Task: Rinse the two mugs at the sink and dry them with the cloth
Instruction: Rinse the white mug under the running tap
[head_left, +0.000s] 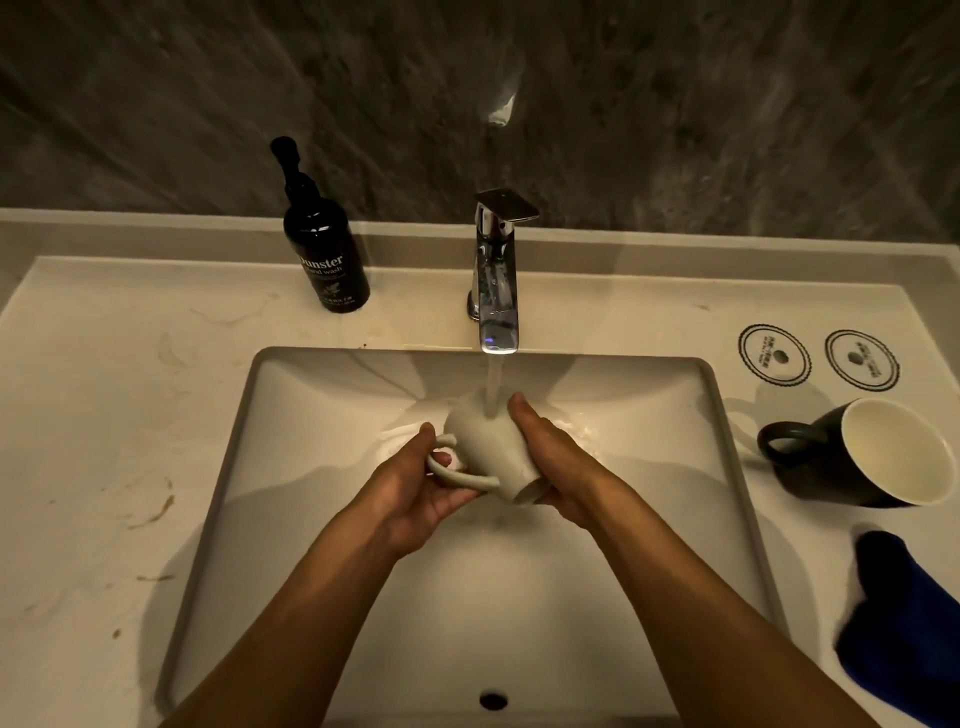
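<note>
While water is running over it, the pale mug (485, 447) is lying tipped above the sink (727, 415), left hand (415, 488) gripping its handle, right hand (553, 462) cupping its side; the dark mug (831, 457) is waiting nearer the right.

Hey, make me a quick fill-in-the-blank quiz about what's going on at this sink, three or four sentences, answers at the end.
1. Water from the faucet falls onto the pale mug, which both hands hold over the ____.
2. The left hand has fingers round the mug's ____, while the right hand holds its body.
3. The dark mug stands on the counter to the ____ of the basin.
4. The cloth near that mug is ____ in colour.

Answers: sink; handle; right; blue
</note>
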